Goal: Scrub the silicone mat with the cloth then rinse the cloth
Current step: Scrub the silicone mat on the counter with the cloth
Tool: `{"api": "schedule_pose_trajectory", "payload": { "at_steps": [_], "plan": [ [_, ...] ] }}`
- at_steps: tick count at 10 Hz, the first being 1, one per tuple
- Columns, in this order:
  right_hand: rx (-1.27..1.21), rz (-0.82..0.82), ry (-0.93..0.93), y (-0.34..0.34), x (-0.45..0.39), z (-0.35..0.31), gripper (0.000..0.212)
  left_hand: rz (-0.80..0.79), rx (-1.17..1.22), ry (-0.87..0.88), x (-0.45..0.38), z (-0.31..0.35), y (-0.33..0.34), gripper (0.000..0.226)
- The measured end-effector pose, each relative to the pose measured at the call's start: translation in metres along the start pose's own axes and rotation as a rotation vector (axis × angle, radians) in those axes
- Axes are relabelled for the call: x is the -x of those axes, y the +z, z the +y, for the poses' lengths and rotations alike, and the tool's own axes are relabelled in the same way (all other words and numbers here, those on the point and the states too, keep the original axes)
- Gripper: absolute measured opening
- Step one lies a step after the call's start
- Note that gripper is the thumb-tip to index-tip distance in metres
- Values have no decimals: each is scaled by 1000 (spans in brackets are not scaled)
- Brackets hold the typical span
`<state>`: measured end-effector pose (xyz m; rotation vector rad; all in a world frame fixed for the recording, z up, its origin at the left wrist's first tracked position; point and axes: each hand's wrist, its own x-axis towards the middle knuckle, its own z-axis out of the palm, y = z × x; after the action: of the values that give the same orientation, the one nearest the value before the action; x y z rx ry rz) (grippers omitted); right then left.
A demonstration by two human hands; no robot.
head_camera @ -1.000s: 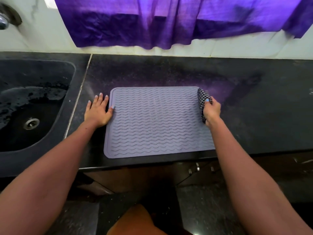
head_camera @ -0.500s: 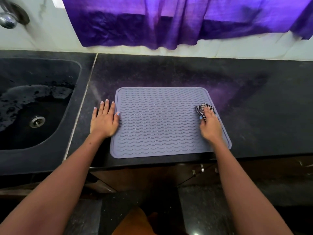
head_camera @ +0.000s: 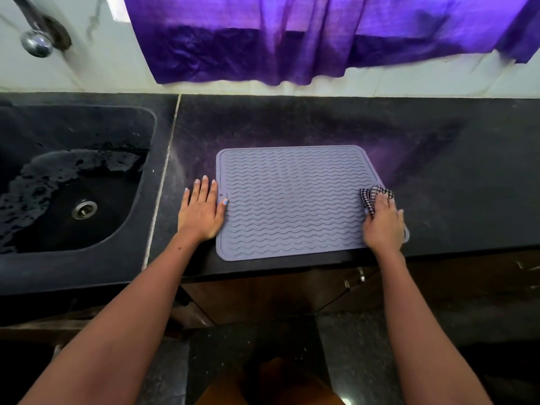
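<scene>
Mat: the grey silicone mat lies flat on the black counter in the middle of the frame, its near edge just short of the counter's front lip.
Our right hand: the right hand is curled down on the checked cloth, pinning it under the fingers at the mat's right edge; a fold of cloth shows beyond the fingertips.
Our left hand: the left hand is spread flat and holds nothing, palm on the counter just left of the mat, thumb touching the mat's left border.
What has just changed: a second ago we held the cloth bunched near the mat's upper right corner; it now sits lower along the right edge, under a flatter hand. The left hand has stayed at the left border.
What that means: we judge the scrub to be under way, with strokes so far near the right side; most of the ribbed surface is probably still to be worked, and the rinse has not begun.
Edges: the right hand covers part of the mat's lower right corner, close to the counter's lip, so a stroke pulled toward us could drag the mat over the edge.
Open room: bare counter lies to the right and above the mat. The wet sink fills the left of the frame, with the tap at upper left.
</scene>
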<state>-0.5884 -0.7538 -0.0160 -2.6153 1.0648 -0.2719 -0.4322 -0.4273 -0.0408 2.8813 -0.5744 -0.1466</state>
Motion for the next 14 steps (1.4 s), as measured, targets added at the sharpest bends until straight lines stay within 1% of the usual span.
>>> {"api": "schedule_pose_trajectory", "payload": {
  "at_steps": [1,2,3,4,5,6,7,8,9,10,11,12,13,14],
  "plan": [
    [53,-65,-92,4,-8,9,61,36,5,1,1,0,3,59],
    [-54,-125,-81,3,-17,13,60,60,3,-3,1,-1,5,59],
    [-314,-138,100,-7,-23,10,49,63,14,-7,1,2,5,59],
    [-857,-106,341,-23,-34,-12,36,61,17,-7,2,2,4,59],
    [-850,78,405,-26,-42,-44,41,63,24,-7,3,3,3,59],
    [-464,124,157,-9,-17,-78,48,59,19,-10,3,3,2,59],
    [-85,-22,-130,31,10,-87,58,60,17,-8,3,2,3,59],
    [124,-55,-201,49,4,-82,66,78,18,-11,1,2,5,59],
    [99,-131,-191,46,-4,-82,66,91,21,-11,0,2,6,58],
    [77,-161,-218,41,-9,-84,63,88,17,-11,-1,1,6,58],
    [-207,-288,-130,27,-25,-90,52,85,27,-2,-1,1,5,59],
    [-656,-200,166,7,-33,-108,43,83,32,-3,0,0,4,59],
    [-555,-102,97,8,-11,-139,49,85,41,-2,2,1,3,58],
    [-250,-163,-176,35,29,-157,60,81,39,1,2,1,3,59]
  ]
}}
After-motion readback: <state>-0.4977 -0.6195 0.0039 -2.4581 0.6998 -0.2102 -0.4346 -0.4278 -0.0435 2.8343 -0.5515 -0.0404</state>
